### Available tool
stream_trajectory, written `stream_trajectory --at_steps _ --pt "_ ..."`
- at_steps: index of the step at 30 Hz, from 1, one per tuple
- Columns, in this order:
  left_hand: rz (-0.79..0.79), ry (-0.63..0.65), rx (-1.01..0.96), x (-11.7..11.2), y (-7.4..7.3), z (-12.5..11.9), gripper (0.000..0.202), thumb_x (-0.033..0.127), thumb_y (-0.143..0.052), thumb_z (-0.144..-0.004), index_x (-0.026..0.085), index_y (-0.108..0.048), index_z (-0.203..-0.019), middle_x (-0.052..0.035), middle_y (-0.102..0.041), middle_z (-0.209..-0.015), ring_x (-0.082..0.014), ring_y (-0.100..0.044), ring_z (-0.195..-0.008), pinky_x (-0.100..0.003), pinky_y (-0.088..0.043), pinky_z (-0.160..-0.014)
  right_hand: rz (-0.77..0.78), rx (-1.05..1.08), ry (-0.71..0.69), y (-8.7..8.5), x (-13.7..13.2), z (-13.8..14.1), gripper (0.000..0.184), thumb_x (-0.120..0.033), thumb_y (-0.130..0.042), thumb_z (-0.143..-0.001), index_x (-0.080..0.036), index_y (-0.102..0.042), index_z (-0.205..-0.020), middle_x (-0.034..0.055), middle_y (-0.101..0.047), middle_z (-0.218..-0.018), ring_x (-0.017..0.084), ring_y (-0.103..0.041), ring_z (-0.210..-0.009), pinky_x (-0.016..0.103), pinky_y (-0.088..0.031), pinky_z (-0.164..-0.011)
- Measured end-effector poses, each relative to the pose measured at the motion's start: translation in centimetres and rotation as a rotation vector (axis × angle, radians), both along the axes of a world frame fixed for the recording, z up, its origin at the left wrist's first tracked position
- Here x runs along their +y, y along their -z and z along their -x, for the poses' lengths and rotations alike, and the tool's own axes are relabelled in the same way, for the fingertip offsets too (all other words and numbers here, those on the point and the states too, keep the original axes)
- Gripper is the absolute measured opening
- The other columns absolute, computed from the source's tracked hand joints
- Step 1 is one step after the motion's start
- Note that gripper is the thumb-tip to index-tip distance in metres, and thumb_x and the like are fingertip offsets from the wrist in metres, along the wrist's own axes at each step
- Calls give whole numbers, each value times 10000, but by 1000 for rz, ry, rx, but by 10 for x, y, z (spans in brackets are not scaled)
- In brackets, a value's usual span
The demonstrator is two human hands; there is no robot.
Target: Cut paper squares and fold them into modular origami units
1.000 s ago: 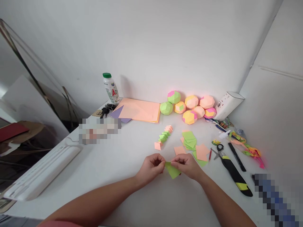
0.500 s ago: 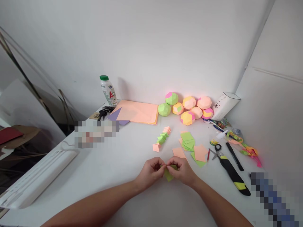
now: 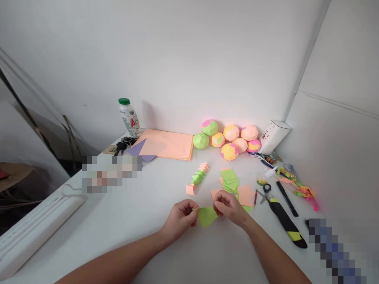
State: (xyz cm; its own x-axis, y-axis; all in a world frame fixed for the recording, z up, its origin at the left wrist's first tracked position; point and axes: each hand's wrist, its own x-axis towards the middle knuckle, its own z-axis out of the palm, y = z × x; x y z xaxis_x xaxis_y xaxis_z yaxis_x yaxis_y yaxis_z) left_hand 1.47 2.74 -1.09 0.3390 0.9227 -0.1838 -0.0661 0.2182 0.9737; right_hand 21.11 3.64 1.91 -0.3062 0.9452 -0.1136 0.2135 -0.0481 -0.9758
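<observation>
A small green paper square (image 3: pixel 206 217) is stretched between my hands, just above the table. My left hand (image 3: pixel 180 217) pinches its left corner between thumb and fingers. At its right corner, my right hand (image 3: pixel 230 208) has its fingertips closed on the edge, partly hidden behind the curled fingers. Beyond the right hand lies a loose pile of green paper squares (image 3: pixel 229 179), with peach paper squares (image 3: pixel 245 195) around them. A slanting row of small folded paper pieces (image 3: pixel 197 178), green and peach, stands ahead of my hands.
Faceted paper balls (image 3: pixel 229 152) sit against the wall beside stacked peach sheets (image 3: pixel 168 142) and a bottle (image 3: pixel 129 118). To the right lie scissors (image 3: pixel 267 189), a black-and-yellow cutter (image 3: pixel 286 221), a black pen (image 3: pixel 287 198) and a red pencil (image 3: pixel 255 197). A white power strip-like bar (image 3: pixel 44 228) runs along the left.
My hands have moved apart from a close pinch at the middle of the green paper to its two side corners, and the paper now shows spread wider. The view has shifted slightly.
</observation>
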Motion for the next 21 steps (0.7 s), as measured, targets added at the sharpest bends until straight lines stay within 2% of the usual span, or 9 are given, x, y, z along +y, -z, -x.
stream_trajectory --at_steps 4,8,13,17,21 --pt "-7 24 3 0 0 -1 242 398 -590 -760 170 -545 -695 42 -538 -475 -102 -493 -453 -228 -405 -500 22 -32 -56 -1 -8 9 161 -321 -614 -768 -164 -616 -735 -33 -529 -577 89 -498 -474 196 -395 -440" --pt "-44 -69 -10 0 -3 0 239 393 -562 -792 174 -526 -703 29 -565 -532 -116 -528 -518 -246 -433 -557 18 -56 19 1 -10 13 241 -381 -615 -775 -154 -660 -708 -4 -581 -616 112 -560 -498 206 -413 -434" --pt "-65 -159 -73 0 -7 1 232 390 -528 -831 179 -497 -743 14 -582 -628 -128 -558 -614 -273 -463 -642 -26 -73 72 2 -9 13 266 -406 -613 -770 -163 -718 -791 31 -639 -685 121 -549 -522 219 -428 -437" --pt "-60 -97 -195 -1 -6 -1 239 399 -564 -819 197 -469 -903 10 -603 -747 -137 -583 -697 -293 -477 -693 -70 -74 100 0 -11 16 284 -419 -616 -763 -157 -728 -769 17 -609 -625 118 -496 -527 228 -413 -458" --pt "-59 -46 -219 0 2 -2 309 406 -585 -805 208 -436 -990 40 -555 -688 -128 -562 -665 -270 -454 -654 -36 12 91 2 -9 17 330 -441 -574 -798 -148 -704 -719 -12 -527 -552 105 -460 -524 222 -391 -475"
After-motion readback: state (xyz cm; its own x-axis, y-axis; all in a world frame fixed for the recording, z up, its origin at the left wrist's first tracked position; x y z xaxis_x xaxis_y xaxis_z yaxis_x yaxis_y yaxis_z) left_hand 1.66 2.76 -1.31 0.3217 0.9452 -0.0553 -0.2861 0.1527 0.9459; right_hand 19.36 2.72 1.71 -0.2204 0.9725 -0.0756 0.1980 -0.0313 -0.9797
